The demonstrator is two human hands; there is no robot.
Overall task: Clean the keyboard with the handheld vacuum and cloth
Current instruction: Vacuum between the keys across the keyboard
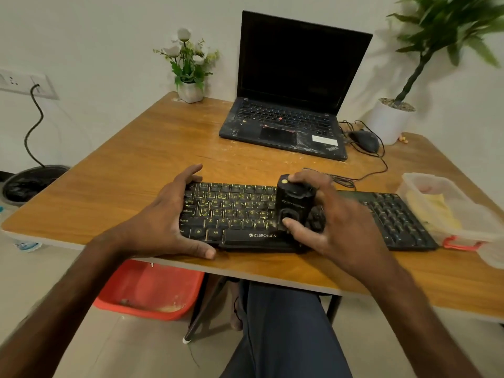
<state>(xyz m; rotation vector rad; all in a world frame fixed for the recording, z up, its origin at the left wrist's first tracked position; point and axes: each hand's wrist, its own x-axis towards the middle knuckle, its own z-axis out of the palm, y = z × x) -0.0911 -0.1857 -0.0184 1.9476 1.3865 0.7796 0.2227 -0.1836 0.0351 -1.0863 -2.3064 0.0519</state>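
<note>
Head view, looking down over a wooden table [131, 162]. We see the black keyboard [231, 208] lying flat along the near edge of the table, about midway along it, its long side parallel to that edge. The left hand [169, 216] spans the keyboard's left end: the fingers reach over the far side, the thumb lies against the near side, and the end is clamped between them. The right hand [335, 214] grips the handheld vacuum [293, 203], a short black unit held upright. Its lower end sits on the keys right of the keyboard's centre. The fingers wrap over the top and far side of the vacuum, and the thumb presses on its near face, low down.

At the right edge of the table stands a clear plastic container [414, 181], just beside the keyboard's right end. A yellow cloth [436, 211] lies inside it, seen blurred through the wall.

Toward the far edge we note an open laptop [289, 77] with a dark screen. A wired mouse [364, 140] rests just to its right, its cable trailing across the table. A small white pot of flowers [191, 91] stands at the far left corner. A larger white plant pot [388, 121] stands at the far right corner.

Under the near edge a red basin [152, 290] rests on the floor. A dark bin [30, 184] stands on the floor beyond the left edge.
</note>
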